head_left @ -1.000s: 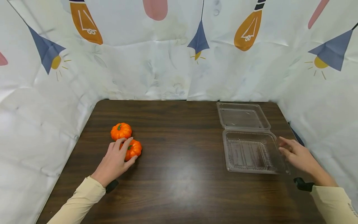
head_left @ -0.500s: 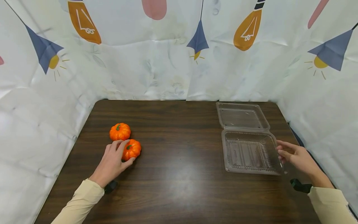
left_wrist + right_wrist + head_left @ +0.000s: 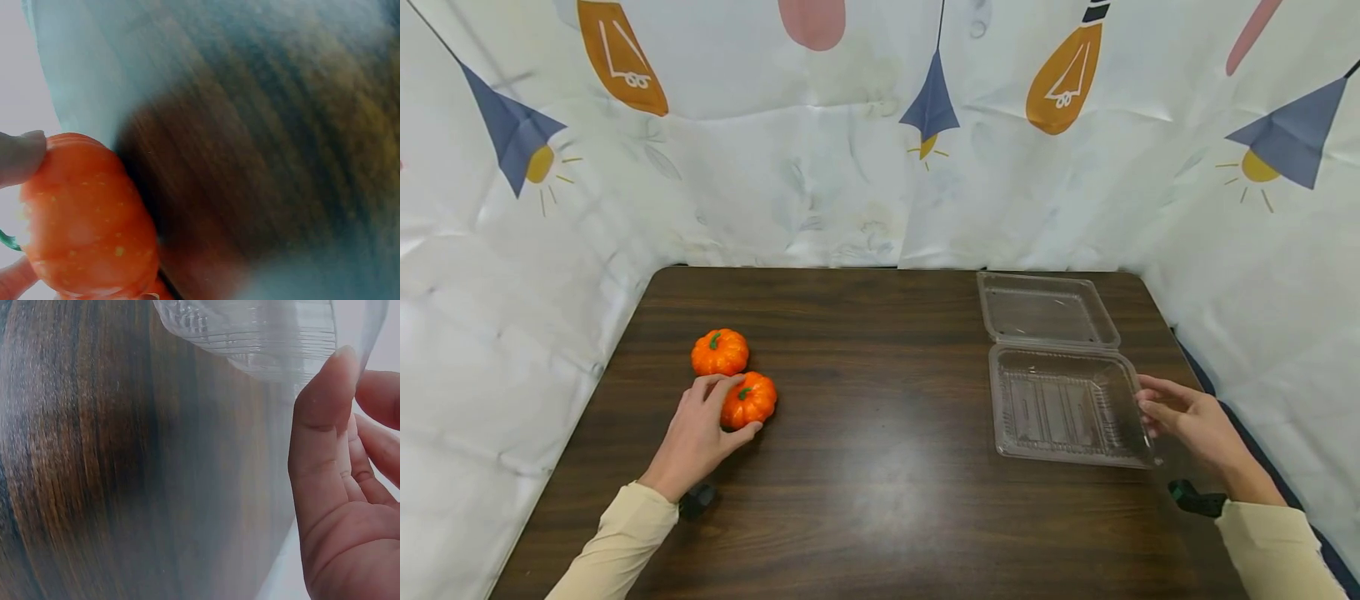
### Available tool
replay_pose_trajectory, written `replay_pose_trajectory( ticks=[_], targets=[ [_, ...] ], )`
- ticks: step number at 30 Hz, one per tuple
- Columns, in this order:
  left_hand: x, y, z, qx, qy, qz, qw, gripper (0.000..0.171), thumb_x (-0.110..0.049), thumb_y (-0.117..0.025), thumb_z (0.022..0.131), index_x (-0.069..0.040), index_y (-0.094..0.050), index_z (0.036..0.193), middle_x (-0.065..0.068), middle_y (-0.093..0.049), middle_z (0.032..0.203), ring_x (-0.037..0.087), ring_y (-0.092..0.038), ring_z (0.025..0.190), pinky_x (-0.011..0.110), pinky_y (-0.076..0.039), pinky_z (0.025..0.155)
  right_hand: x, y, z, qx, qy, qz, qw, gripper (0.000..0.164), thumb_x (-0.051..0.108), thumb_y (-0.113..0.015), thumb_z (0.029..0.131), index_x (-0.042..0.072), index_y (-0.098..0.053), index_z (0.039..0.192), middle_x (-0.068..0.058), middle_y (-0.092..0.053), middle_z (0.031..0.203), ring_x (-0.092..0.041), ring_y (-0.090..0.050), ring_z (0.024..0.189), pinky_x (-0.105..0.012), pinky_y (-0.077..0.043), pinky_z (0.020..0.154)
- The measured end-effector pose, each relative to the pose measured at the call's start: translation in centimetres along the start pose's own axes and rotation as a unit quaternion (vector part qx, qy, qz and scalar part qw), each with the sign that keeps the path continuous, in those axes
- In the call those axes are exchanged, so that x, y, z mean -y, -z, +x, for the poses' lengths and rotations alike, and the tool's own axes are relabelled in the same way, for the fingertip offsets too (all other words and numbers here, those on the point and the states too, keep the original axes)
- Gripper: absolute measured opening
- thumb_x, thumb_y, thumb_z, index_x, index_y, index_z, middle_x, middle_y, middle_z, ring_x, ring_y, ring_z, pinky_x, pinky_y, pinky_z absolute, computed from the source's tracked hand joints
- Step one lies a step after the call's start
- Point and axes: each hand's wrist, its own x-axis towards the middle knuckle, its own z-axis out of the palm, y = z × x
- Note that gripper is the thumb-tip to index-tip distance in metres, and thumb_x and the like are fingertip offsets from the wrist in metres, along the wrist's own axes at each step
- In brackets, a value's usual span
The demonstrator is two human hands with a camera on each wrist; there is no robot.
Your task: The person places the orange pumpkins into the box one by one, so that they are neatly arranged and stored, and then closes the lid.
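Note:
My left hand (image 3: 691, 433) grips the nearer of two small orange pumpkins (image 3: 751, 402), with the thumb on its near side and fingers at its far left. In the left wrist view this pumpkin (image 3: 94, 219) shows its ribbed side, and a bit of its green stem. The other pumpkin (image 3: 720, 352) sits just behind it. On the right, a clear plastic clamshell box (image 3: 997, 408) lies unfolded, its lid (image 3: 1051, 310) spread toward the back. My right hand (image 3: 1198, 425) pinches the box's right rim between thumb and fingers, as the right wrist view shows too.
The dark wood-grain table (image 3: 880, 358) stretches between the pumpkins and the box. White cloth (image 3: 820, 183) printed with lamps and bulbs encloses the table at the back and both sides.
My right fingers have come onto the rim of the box, and the box has slid slightly left. My left fingers have settled round the nearer pumpkin.

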Motion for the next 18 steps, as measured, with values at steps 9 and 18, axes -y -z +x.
replay_pose_trajectory(
  ticks=[9,18],
  targets=[
    [0.6,-0.6,-0.1,-0.021,0.011,-0.038,0.9990,0.067,-0.022,-0.092,0.075,-0.005,-0.059,0.131,0.020,-0.050,0.122,0.038,-0.056,0.106,0.061,-0.054,0.090,0.3,-0.7,0.0,-0.005,-0.009,0.019,1.000,0.062,0.021,-0.060,0.106,-0.011,-0.037,0.153,0.022,-0.063,0.102,-0.005,-0.067,0.081,-0.026,-0.060,0.066],
    [1.2,-0.8,-0.2,-0.002,0.037,-0.055,0.9978,0.069,-0.030,-0.091,0.078,-0.008,-0.057,0.135,0.022,-0.048,0.127,0.042,-0.055,0.109,0.066,-0.052,0.094,0.5,-1.4,0.1,-0.006,-0.002,0.094,0.996,0.056,0.018,-0.064,0.104,-0.005,-0.044,0.151,0.018,-0.068,0.102,-0.005,-0.068,0.079,-0.026,-0.059,0.064]
  ],
)
